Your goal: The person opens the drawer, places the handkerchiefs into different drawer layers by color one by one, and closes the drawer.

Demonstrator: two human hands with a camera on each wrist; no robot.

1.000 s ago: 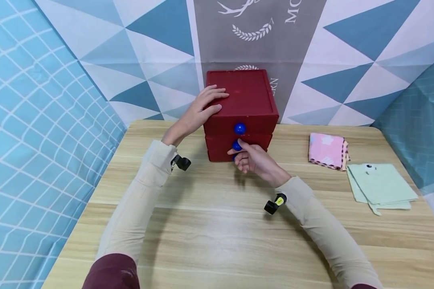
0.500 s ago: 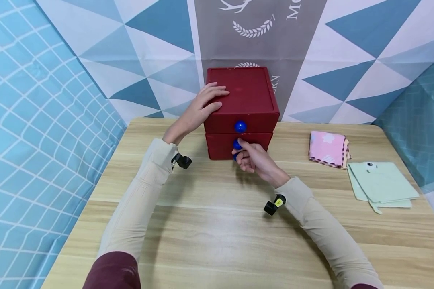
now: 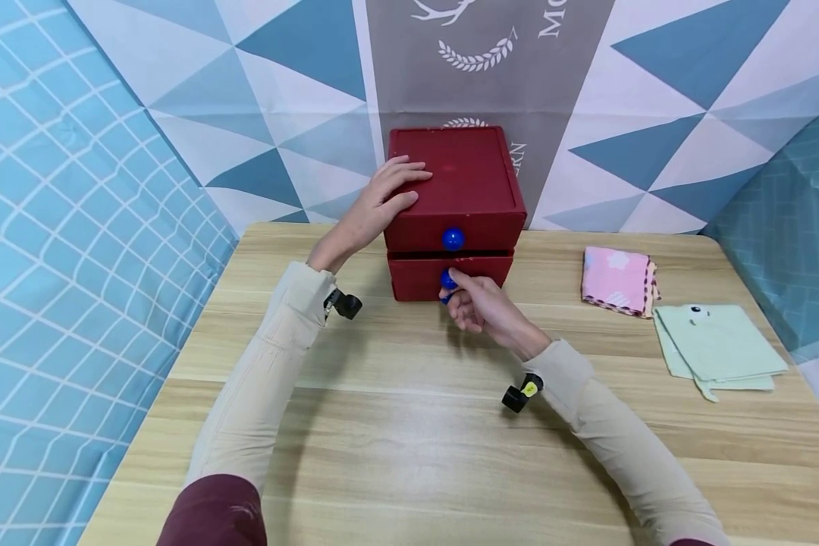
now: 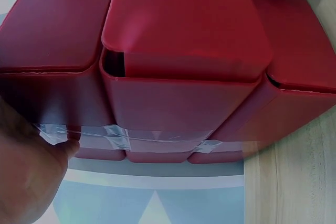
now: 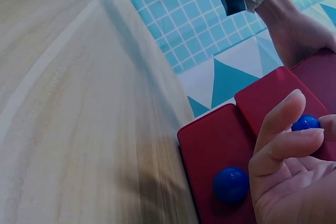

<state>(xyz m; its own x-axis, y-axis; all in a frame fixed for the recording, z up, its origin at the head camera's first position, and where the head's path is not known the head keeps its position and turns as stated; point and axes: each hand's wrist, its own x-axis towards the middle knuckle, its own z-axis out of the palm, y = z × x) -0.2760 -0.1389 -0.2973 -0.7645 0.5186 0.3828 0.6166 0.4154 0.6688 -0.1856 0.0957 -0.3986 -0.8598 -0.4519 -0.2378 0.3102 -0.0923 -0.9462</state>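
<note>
drawers (image 4: 186,22) are deep red with glossy, round blue knobs (image 3: 453,239).

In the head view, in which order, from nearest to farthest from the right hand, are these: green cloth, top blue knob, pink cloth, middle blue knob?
1. Middle blue knob: pinched by the right hand.
2. Top blue knob: directly above.
3. Pink cloth: to the right.
4. Green cloth: farthest right.

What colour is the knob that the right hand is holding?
Blue. The knob shows best, though partly covered, in the right wrist view.
</note>
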